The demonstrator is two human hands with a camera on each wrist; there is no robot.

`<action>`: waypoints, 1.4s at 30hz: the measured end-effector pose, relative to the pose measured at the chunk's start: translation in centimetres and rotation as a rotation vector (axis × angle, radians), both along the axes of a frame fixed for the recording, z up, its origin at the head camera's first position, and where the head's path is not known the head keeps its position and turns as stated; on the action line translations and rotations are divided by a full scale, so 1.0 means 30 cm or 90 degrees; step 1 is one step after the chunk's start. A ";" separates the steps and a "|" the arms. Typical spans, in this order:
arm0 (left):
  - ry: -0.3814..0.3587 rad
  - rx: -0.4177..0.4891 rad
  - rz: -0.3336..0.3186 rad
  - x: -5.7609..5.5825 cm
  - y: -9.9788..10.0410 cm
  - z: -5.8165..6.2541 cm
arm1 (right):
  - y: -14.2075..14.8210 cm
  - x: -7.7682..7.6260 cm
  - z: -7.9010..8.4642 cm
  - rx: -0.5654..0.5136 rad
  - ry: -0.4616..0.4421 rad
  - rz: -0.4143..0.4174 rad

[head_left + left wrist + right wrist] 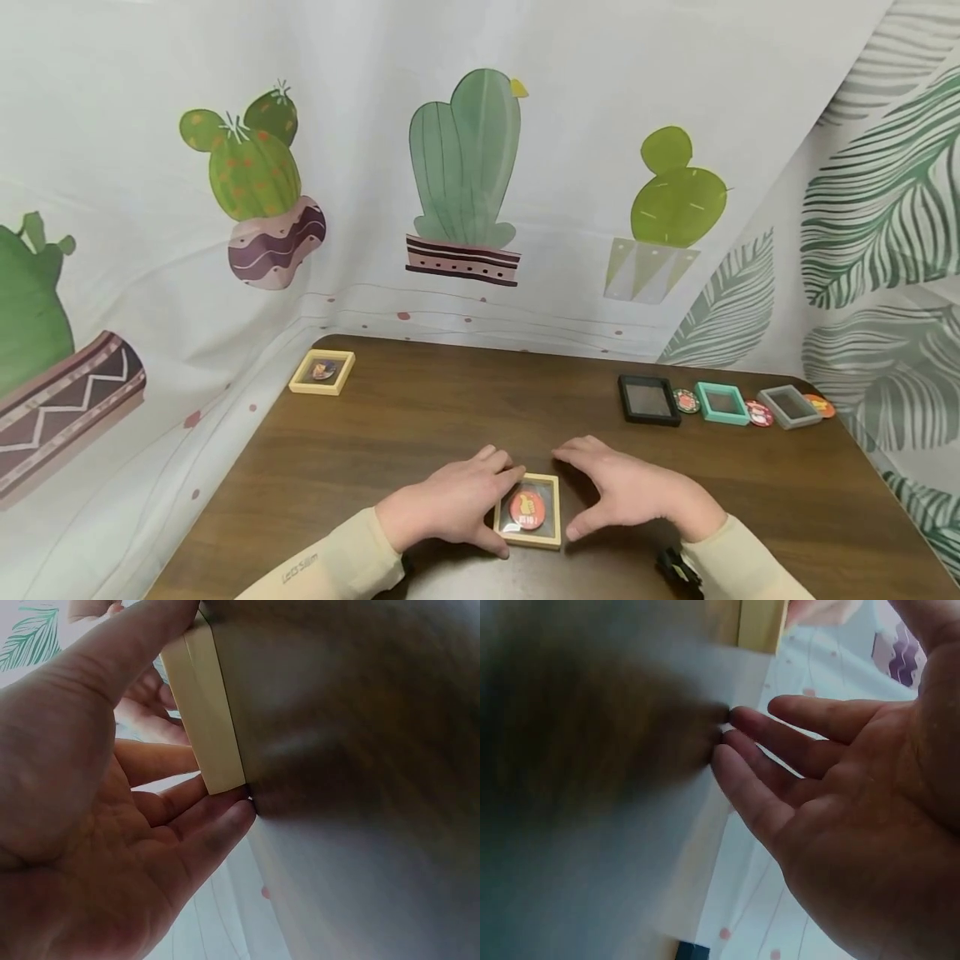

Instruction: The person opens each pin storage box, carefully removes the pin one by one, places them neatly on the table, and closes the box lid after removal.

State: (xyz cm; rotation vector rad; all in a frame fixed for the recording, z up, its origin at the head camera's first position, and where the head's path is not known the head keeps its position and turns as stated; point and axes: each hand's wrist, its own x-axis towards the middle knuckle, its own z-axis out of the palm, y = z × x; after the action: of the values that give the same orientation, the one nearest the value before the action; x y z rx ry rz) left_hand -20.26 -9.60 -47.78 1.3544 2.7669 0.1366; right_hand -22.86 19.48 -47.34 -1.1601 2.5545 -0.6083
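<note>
A cream-yellow square display frame (557, 510) lies flat near the front of the table, with a red round badge (527, 509) showing a yellow thumbs-up behind its clear film. My left hand (461, 497) holds the frame at its left side. Its thumb is at one end of that side and fingers at the other, as the left wrist view shows along the frame's edge (206, 709). To the right of the frame, my right hand (626, 487) is apart from it, fingers spread and loosely bent, fingertips (731, 761) down by the tabletop, holding nothing.
Another cream-yellow frame (300, 379) with a badge inside lies at the back left. Along the back right sit a black frame (648, 419), a turquoise frame (722, 419) and a grey frame (789, 408), with round badges (686, 401) beside them. A cactus-print curtain (570, 167) hangs behind the brown table (420, 400).
</note>
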 end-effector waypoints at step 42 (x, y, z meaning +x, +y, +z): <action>-0.003 -0.019 -0.015 0.004 0.016 0.009 | -0.126 0.106 -0.027 0.056 0.180 0.010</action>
State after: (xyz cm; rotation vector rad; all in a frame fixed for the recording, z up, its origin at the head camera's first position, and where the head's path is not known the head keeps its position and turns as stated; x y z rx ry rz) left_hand -20.13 -9.13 -47.53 1.3770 2.7363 0.0973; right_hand -19.68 15.70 -48.16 -1.3177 2.7681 -0.3444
